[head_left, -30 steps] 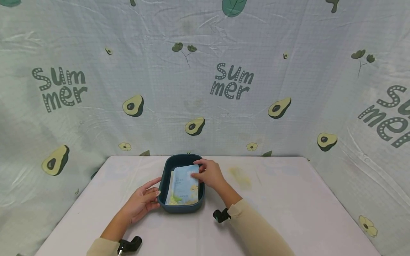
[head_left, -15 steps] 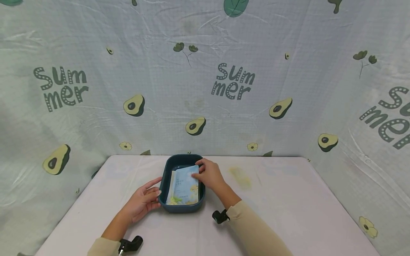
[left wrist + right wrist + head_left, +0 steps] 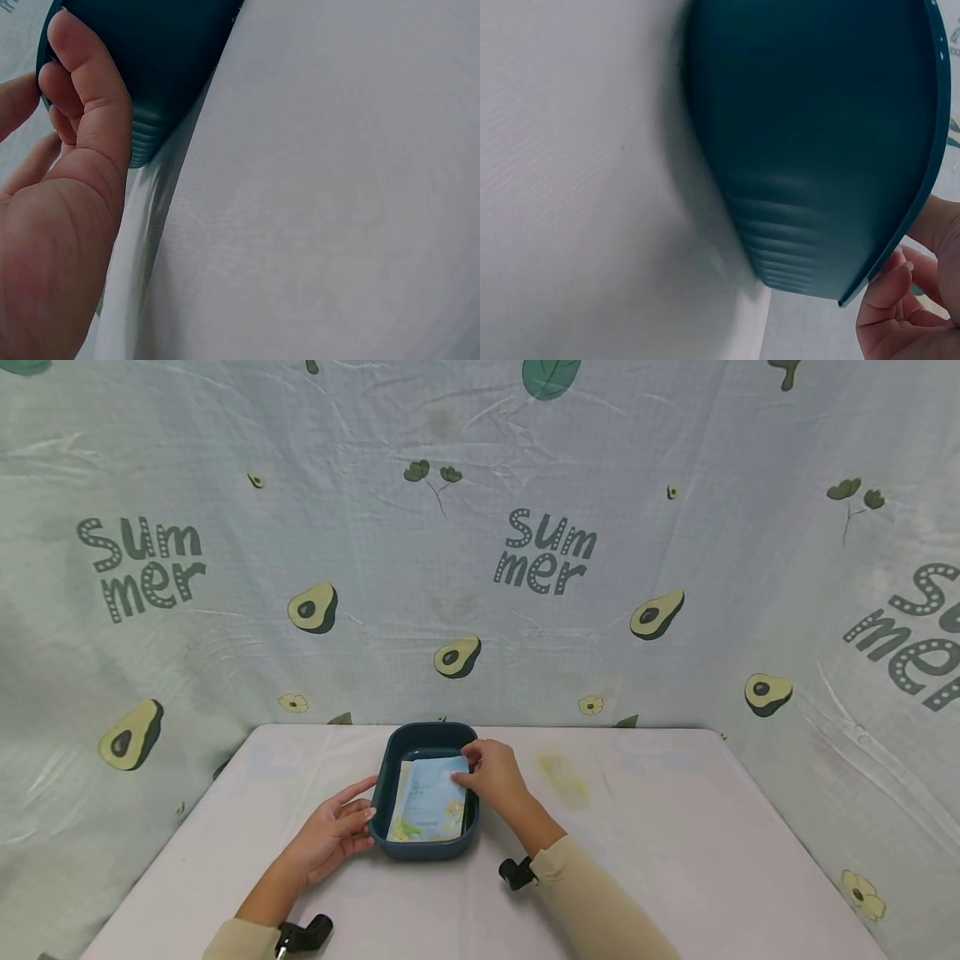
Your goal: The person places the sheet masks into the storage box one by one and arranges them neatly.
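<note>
A dark teal bin stands on the table, with a pale blue printed packet leaning inside it. A cream edge of another flat item shows behind the packet's left side. My right hand pinches the packet near its upper right corner, at the bin's right rim. In the right wrist view, the bin's wall hides the packet. My left hand rests against the bin's left side, its fingers loosely bent. The left wrist view shows that hand close by the bin's outer wall.
The table has a white cover with a yellowish stain right of the bin. A printed curtain hangs behind and at both sides. Each wrist wears a black camera mount, such as the right one.
My right hand and the top of the blue packet have moved slightly down and toward me, lower in the bin. The left hand and the bin stay put.
</note>
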`<act>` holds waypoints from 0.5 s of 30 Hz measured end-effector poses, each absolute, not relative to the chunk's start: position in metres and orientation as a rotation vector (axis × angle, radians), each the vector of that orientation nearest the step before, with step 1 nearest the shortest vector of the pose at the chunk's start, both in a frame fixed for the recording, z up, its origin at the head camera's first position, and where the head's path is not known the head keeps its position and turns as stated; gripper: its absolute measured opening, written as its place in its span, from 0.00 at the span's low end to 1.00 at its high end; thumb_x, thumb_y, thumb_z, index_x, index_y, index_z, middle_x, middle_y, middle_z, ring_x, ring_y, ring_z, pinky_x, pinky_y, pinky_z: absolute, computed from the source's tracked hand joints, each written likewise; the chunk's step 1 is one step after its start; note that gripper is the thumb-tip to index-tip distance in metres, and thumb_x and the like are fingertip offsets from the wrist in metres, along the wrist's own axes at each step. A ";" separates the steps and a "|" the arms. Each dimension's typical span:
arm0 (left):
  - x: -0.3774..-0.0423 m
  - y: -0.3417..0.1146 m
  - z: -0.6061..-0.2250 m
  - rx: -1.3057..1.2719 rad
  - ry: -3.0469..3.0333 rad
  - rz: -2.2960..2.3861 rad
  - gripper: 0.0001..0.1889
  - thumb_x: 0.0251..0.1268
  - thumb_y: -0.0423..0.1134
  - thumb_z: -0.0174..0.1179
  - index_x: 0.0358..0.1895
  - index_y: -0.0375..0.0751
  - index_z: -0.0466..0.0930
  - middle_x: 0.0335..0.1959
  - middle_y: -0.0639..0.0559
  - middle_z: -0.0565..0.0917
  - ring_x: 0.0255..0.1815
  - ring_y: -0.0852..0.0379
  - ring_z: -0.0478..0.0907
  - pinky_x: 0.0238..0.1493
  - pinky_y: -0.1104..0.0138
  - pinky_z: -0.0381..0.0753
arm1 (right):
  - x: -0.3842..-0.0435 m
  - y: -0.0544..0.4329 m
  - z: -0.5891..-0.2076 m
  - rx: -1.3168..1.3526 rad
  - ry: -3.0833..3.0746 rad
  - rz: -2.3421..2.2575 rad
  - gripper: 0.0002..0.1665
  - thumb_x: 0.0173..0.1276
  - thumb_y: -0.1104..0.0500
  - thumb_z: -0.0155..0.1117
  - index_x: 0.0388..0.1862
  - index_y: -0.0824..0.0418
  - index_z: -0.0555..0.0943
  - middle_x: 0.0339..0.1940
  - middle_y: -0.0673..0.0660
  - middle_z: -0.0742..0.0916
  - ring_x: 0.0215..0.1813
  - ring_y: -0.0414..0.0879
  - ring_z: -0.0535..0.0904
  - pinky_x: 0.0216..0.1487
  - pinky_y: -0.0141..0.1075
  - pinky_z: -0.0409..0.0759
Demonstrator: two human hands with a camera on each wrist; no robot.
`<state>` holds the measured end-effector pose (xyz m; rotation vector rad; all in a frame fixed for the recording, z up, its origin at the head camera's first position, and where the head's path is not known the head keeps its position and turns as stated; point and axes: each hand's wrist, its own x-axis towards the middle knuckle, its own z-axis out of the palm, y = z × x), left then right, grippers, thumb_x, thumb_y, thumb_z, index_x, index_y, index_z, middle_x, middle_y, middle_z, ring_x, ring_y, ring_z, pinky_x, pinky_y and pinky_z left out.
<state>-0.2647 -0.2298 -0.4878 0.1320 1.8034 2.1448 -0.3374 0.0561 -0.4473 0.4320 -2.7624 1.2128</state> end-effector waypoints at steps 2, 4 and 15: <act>-0.265 -0.229 -0.488 0.136 1.808 2.147 0.39 0.78 0.35 0.56 0.84 0.42 0.45 0.45 0.56 0.77 0.37 0.62 0.80 0.43 0.69 0.87 | -0.337 0.059 -0.447 0.444 -2.757 1.206 0.24 0.61 0.56 0.79 0.53 0.63 0.86 0.44 0.58 0.87 0.38 0.44 0.77 0.41 0.35 0.82; -0.266 -0.228 -0.488 0.140 1.808 2.148 0.39 0.78 0.35 0.56 0.83 0.41 0.45 0.45 0.56 0.78 0.36 0.62 0.81 0.42 0.69 0.87 | -0.336 0.063 -0.448 0.447 -2.750 1.225 0.23 0.61 0.56 0.79 0.53 0.64 0.86 0.46 0.60 0.87 0.39 0.45 0.78 0.41 0.35 0.82; -0.268 -0.234 -0.480 0.103 2.051 2.007 0.33 0.80 0.38 0.53 0.81 0.39 0.52 0.45 0.51 0.77 0.38 0.58 0.80 0.45 0.62 0.88 | -0.332 0.112 -0.449 0.367 -2.680 1.274 0.17 0.64 0.52 0.76 0.50 0.56 0.87 0.42 0.52 0.88 0.39 0.44 0.78 0.38 0.31 0.80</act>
